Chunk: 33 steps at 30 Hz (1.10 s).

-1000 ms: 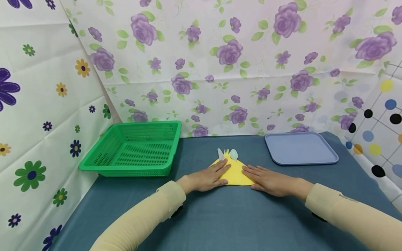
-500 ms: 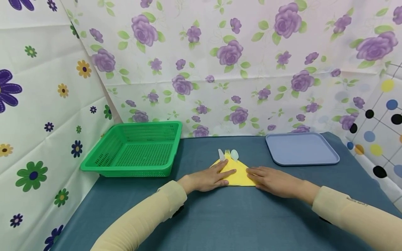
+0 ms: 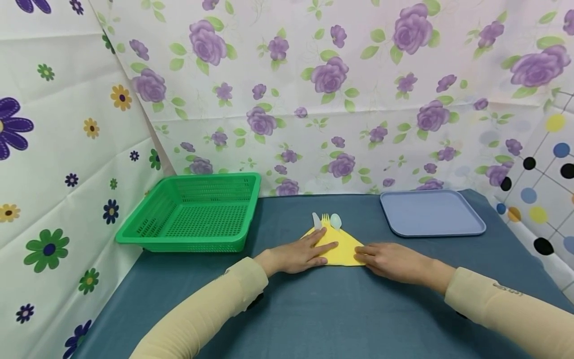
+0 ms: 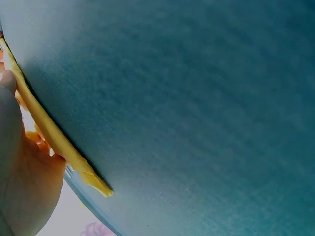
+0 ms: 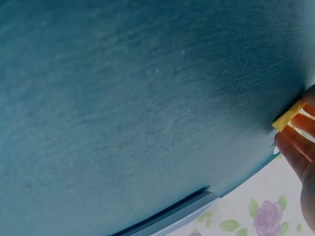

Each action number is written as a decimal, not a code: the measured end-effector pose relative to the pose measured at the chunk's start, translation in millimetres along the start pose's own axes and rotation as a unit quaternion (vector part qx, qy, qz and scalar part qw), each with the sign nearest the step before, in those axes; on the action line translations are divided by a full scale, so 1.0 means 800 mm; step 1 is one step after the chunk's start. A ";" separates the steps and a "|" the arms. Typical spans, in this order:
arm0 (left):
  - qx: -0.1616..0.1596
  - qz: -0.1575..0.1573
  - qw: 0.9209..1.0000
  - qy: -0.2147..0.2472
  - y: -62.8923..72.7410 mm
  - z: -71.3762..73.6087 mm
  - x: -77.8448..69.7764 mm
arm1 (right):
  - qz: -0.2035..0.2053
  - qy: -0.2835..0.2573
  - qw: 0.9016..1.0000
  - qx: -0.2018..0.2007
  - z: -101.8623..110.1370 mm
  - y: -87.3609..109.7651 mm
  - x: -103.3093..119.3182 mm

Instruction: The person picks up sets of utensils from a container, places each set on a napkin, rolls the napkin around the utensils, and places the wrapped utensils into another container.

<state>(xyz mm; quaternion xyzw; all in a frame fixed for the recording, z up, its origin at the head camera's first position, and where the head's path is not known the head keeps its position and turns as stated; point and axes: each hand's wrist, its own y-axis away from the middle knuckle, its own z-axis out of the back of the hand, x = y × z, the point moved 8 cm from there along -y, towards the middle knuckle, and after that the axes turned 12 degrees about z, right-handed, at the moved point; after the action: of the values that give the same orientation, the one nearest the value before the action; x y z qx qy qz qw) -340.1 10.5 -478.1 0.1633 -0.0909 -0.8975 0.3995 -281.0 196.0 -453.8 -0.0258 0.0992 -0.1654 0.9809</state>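
A yellow napkin [image 3: 338, 252], folded to a rough triangle, lies on the blue-grey table. From its top stick out a pale plastic knife [image 3: 316, 220], a yellow fork [image 3: 325, 218] and a pale green spoon [image 3: 335, 221], their lower parts covered. My left hand [image 3: 299, 255] rests flat on the napkin's left side, fingers spread; the left wrist view has this hand [image 4: 32, 182] along the cloth's edge. With bent fingers, my right hand [image 3: 389, 260] pinches the right corner. In the right wrist view, the thumb and fingers of that hand [image 5: 298, 147] are at the yellow corner.
At the back left stands a green perforated basket [image 3: 246, 227]. A light blue tray [image 3: 432, 213] lies at the back right. Behind the table [image 3: 314, 319] hangs a flowered curtain [image 3: 287, 124], with patterned sheets on both sides.
My right hand has slid a little to the right, and its flat fingers have bent onto the napkin's corner. The left hand stays on the napkin with its fingers slightly more spread.
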 end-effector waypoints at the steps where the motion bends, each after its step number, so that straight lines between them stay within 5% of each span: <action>1: 0.001 0.000 1.000 0.000 0.001 0.000 0.000 | 0.000 -0.002 1.000 0.001 0.000 0.000 0.000; 16: 0.005 -0.001 1.000 -0.006 0.004 0.003 -0.005 | -0.010 -0.039 0.999 0.003 0.003 0.007 0.000; 27: 0.006 -0.002 1.000 -0.014 0.002 0.004 -0.004 | 0.024 0.012 0.995 -0.098 0.018 0.011 0.001; 33: 0.008 -0.001 1.000 -0.012 0.003 0.006 -0.006 | 0.008 0.023 0.990 -0.136 0.027 0.014 0.000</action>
<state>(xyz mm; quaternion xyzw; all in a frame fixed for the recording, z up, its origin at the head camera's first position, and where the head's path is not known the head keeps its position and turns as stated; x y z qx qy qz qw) -337.1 12.7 -472.1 0.1554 -0.1023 -0.8990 0.3964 -272.8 206.9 -433.8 -0.1544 0.1437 -0.1435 0.9669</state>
